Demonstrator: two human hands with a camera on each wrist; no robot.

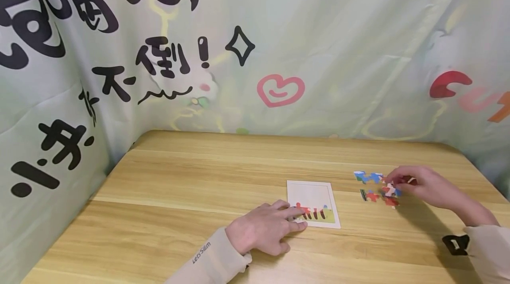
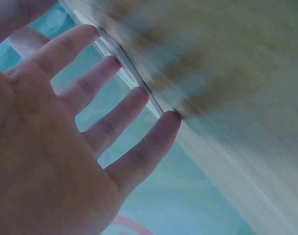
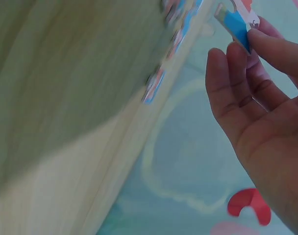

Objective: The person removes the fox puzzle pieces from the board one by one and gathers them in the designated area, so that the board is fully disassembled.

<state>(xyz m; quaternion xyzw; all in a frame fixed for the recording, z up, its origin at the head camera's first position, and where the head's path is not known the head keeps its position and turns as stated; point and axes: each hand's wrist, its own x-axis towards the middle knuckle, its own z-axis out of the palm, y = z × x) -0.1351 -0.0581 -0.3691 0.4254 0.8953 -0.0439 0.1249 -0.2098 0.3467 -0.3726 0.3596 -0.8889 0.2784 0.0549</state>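
A white puzzle board [image 1: 308, 192] lies on the table, its lower part filled with joined jigsaw pieces [image 1: 324, 215] in red, yellow-green and dark stripes. My left hand [image 1: 264, 227] rests at the board's left side with fingers spread, the fingertips touching the board and its filled part. In the left wrist view the left fingers [image 2: 129, 159] are nearly straight. Over on the right, my right hand [image 1: 428, 188] pinches a jigsaw piece [image 3: 235, 29] with blue, white and red on it between thumb and fingers, held up off the table. Loose jigsaw pieces [image 1: 372, 196] lie beside this hand.
More loose pieces [image 1: 361, 177] lie in a small group right of the board. The wooden table [image 1: 191, 173] reaches back to a printed curtain [image 1: 338, 53] with lettering and a pink heart. A dark strap tab [image 1: 456, 245] hangs at my right sleeve.
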